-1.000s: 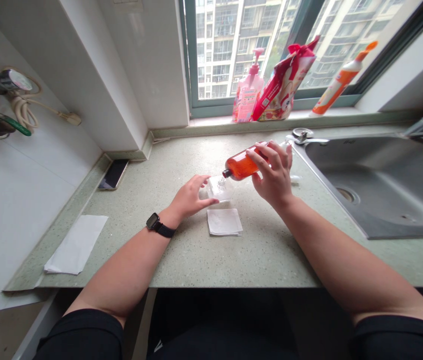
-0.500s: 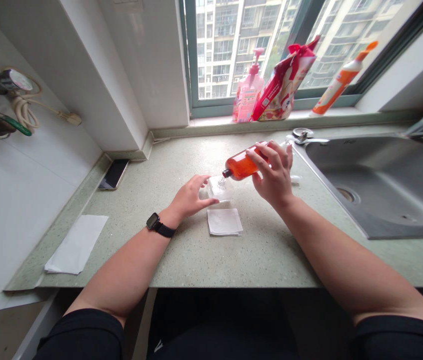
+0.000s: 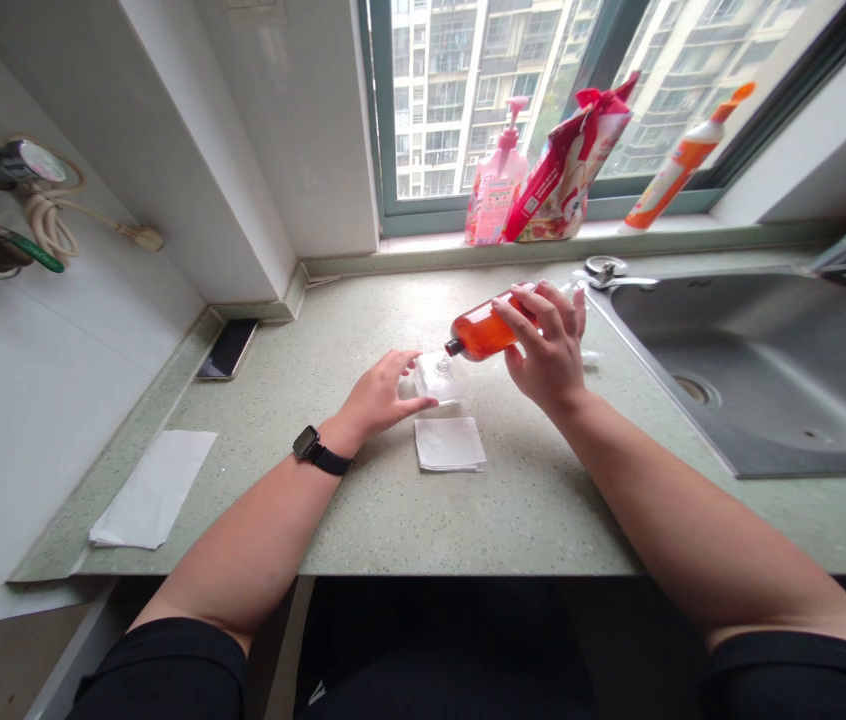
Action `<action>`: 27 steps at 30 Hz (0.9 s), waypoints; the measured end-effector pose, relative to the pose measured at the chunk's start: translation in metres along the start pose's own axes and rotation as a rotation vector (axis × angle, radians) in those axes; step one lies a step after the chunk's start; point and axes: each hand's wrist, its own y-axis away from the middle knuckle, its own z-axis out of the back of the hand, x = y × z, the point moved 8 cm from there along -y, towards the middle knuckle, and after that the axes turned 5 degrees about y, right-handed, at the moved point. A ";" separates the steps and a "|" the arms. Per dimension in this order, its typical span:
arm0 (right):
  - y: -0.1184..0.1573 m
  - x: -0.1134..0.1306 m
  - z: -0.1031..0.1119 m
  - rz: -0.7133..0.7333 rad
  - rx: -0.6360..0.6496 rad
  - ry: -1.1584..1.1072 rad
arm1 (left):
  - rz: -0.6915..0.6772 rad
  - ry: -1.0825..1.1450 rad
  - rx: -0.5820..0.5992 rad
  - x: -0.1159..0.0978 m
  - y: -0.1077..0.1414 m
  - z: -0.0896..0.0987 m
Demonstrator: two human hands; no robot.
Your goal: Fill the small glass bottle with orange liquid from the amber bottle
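The amber plastic bottle [image 3: 484, 334] lies tilted with its black neck pointing down and to the left, its tip just above a small clear container [image 3: 434, 378] on the tabletop [image 3: 393, 520]. Over the last second, the bottle and both hands have barely shifted. The right hand [image 3: 547, 350] has its fingers [image 3: 554, 310] clamped around the bottle's lower end, which they largely hide, along with whatever clear object sits just behind them. The left hand [image 3: 378, 390] hovers beside the clear container with its fingers [image 3: 400, 402] spread apart and curved; whether their tips touch it is hard to make out. Its outline is faint against the speckled surface, and no stream shows at the bottle's neck, so any flow or contents cannot be told.

A folded white paper napkin [image 3: 449, 445] lies just in front of the container. Farther left are a white paper towel [image 3: 153, 488] and a smartphone [image 3: 228, 349]. To the right, a stainless steel sink [image 3: 663, 385] is set into the tabletop. The windowsill holds a pink pump bottle [image 3: 496, 180], a red pouch [image 3: 565, 165] and an orange tube [image 3: 678, 165], the tube partly cut by glare.
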 end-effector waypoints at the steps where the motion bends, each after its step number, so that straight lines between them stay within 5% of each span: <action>1: 0.000 0.000 0.000 0.000 0.000 0.001 | 0.000 -0.001 -0.001 0.000 0.000 0.000; 27: 0.000 -0.002 -0.004 -0.006 0.034 -0.004 | -0.006 0.000 -0.002 -0.002 0.000 0.001</action>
